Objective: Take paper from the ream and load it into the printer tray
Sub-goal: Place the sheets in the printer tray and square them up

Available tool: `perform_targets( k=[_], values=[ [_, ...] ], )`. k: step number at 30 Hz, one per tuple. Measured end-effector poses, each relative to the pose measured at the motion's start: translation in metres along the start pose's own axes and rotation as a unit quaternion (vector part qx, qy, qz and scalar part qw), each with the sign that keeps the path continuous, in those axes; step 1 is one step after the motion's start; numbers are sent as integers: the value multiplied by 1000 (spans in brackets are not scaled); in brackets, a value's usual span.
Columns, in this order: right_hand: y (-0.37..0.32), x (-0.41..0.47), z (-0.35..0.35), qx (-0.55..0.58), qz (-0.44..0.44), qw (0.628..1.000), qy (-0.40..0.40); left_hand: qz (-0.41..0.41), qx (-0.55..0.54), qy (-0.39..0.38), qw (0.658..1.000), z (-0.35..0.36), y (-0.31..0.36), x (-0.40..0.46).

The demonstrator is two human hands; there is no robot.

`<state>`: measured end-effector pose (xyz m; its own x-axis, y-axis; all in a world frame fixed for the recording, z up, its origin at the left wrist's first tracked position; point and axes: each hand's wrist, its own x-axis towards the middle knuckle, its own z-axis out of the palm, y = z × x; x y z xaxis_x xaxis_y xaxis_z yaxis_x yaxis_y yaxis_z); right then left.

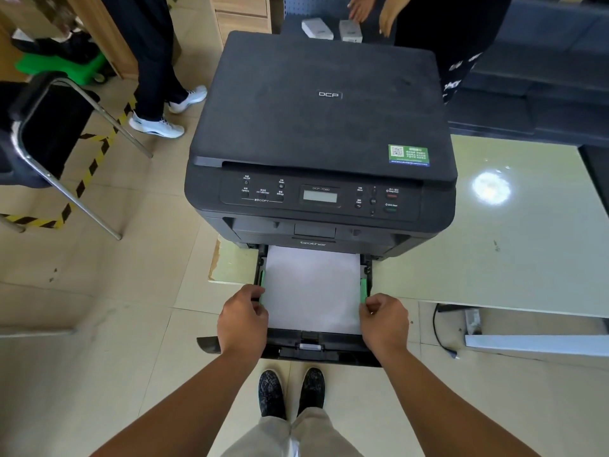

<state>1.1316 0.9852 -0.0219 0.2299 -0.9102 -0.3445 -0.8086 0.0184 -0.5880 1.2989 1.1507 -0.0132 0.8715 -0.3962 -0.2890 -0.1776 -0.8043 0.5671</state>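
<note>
A black printer stands at the left end of a pale green table. Its paper tray is pulled out toward me, with a stack of white paper lying flat inside. Green side guides flank the stack. My left hand grips the tray's left side at the green guide. My right hand grips the tray's right side by the other guide. The ream is not in view.
A metal-framed chair stands at the left beside yellow-black floor tape. Two other people stand beyond the printer: legs with white shoes at left, hands over small white boxes at the back. A black cable hangs under the table.
</note>
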Motion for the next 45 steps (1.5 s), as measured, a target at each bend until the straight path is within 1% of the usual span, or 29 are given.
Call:
perform_targets(
  k=[9, 14, 18, 19, 20, 21, 23, 24, 26, 27, 28, 29, 30, 31, 32, 33, 35, 38, 40, 43, 45],
  values=[
    [-2, -2, 1, -24, -3, 1000, 5, 13, 13, -10, 1000, -1, -2, 1],
    [-2, -4, 4, -54, -20, 998, 24, 31, 23, 9, 999, 0, 6, -6],
    [-2, -2, 5, -83, -31, 996, 14, 64, 43, -24, 997, -8, 5, -11],
    [-1, -3, 4, -96, -45, 994, 8, 78, 56, -31, 995, -11, 4, -14],
    [-2, -7, 1, -118, -73, 990, 15, 103, 68, -31, 992, -16, 4, -18],
    [-2, -13, -3, -142, -116, 982, 40, 148, 74, -21, 986, -20, 3, -23],
    [-4, -40, -13, -133, -231, 960, 90, 275, 69, -9, 959, -33, 3, -37],
    [-6, -58, -19, -121, -299, 944, 74, 333, 72, -29, 940, -39, 3, -46],
    [-2, -94, -22, -133, -430, 893, -12, 406, 90, -99, 904, -44, -5, -67],
    [5, -106, -21, -157, -468, 868, -59, 417, 102, -134, 893, -43, -11, -76],
    [13, -113, -16, -193, -481, 850, -97, 410, 120, -168, 889, -39, -17, -83],
    [18, -115, -12, -237, -471, 839, -132, 389, 149, -189, 889, -35, -22, -88],
    [19, -116, -7, -280, -443, 838, -151, 351, 185, -214, 893, -30, -24, -89],
    [20, -115, -3, -312, -403, 844, -169, 312, 215, -234, 895, -27, -25, -89],
    [20, -113, 1, -331, -370, 850, -177, 290, 235, -250, 893, -22, -28, -87],
    [20, -112, 3, -347, -344, 853, -184, 280, 245, -250, 894, -19, -32, -85],
    [18, -109, 6, -357, -331, 852, -192, 290, 236, -220, 901, -18, -32, -80],
    [11, -100, 11, -354, -319, 865, -154, 329, 240, -154, 901, -16, -34, -71],
    [2, -85, 14, -346, -317, 873, -134, 333, 282, -159, 886, -11, -32, -60],
    [-18, -66, 16, -358, -315, 870, -122, 328, 348, -165, 863, -7, -18, -41],
    [-32, -55, 16, -351, -313, 876, -110, 323, 348, -164, 865, -8, -3, -31]
  ],
)
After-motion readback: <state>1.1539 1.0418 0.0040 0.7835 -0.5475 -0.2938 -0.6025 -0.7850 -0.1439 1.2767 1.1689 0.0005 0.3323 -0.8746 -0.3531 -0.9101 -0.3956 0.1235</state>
